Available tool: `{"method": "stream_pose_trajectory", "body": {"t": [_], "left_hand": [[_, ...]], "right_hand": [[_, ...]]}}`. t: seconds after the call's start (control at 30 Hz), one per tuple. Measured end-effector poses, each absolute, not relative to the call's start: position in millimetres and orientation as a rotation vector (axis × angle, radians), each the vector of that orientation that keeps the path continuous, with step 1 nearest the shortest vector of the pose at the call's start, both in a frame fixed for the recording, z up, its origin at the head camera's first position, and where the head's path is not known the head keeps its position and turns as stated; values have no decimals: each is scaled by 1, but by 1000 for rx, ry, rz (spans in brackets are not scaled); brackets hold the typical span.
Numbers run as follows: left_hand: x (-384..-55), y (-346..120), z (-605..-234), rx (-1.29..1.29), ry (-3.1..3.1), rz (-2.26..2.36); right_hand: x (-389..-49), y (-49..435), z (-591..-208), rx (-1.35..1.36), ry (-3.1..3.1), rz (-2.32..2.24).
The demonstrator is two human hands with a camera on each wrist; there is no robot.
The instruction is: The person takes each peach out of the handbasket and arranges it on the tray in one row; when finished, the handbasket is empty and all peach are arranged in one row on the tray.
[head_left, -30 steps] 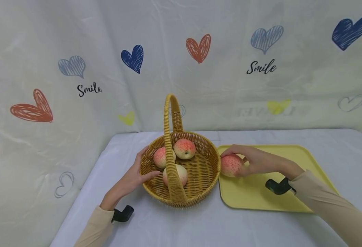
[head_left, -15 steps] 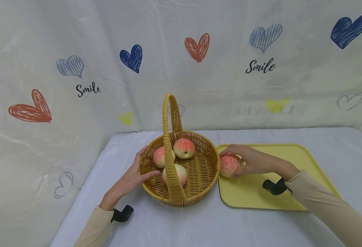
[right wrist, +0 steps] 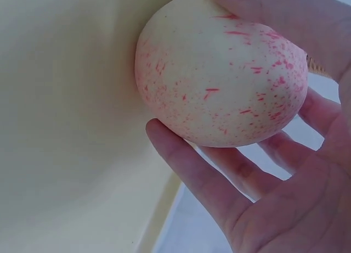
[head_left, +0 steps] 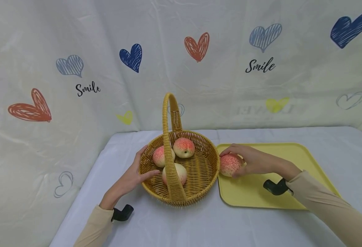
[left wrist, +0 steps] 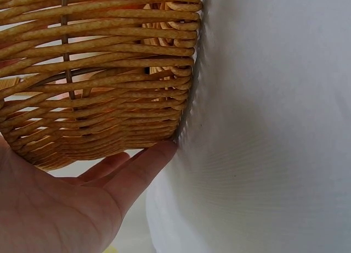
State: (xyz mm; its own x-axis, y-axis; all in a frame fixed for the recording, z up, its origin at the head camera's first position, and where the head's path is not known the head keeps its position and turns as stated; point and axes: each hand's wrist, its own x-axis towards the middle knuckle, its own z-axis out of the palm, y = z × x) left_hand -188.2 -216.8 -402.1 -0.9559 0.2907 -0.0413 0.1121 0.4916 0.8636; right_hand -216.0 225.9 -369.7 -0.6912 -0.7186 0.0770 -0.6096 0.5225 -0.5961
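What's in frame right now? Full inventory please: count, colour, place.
Wicker basket: 1, golden brown, on the table, handle upright
Peaches in the basket: 3, pink-red and cream
Peach in hand: 1, pink-red and cream, at the tray's left end
Tray: 1, yellow, right of the basket
Tablecloth: 1, white, under basket and tray
Backdrop: 1, white, behind the table
Printed hearts: 11, red, blue, yellow, grey-blue outline, on the backdrop
"Smile" lettering: 2, black, on the backdrop
Wrist devices: 2, black, one per wrist
Sleeves: 2, beige, one per arm
Left hand: 1, holding the basket's left side
Right hand: 1, gripping the fourth peach
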Motion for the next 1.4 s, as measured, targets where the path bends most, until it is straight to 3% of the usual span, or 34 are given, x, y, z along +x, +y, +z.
{"method": "stream_pose_trajectory", "body": {"t": [0.43, 0.7, 1.0, 1.4], "left_hand": [[-190, -219, -403, 343, 2557, 1449], [-190, -220, -402, 345, 2561, 1452], [-190, -221, -403, 341, 2567, 1450], [-189, -218, -402, 334, 2564, 1439]], "right_hand": [[-215, 231, -368, -1072, 2520, -994], [-222, 234, -334, -1113, 2579, -1014], [-238, 192, -303, -1231, 2545, -949], [-267, 125, -297, -1335, 2472, -754]]}}
